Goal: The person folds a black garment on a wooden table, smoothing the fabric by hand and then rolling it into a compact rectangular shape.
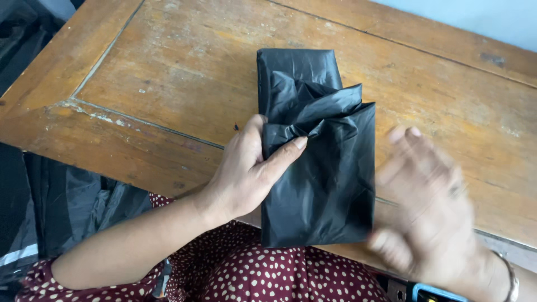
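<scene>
One folded black bag (316, 168): left hand (246, 173) grip pinching it, right hand (428, 207) spread.

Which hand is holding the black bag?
The left hand pinches the folded black plastic bag at its left edge, thumb on top. The right hand is blurred, open, beside the bag on the wooden table.

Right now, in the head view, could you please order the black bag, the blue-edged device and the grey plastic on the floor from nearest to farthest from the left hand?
From the left hand:
1. Black bag, touched, just to its right on the table.
2. Grey plastic, lower left, off the table's edge.
3. Blue-edged device, bottom right, below the right hand.
</scene>
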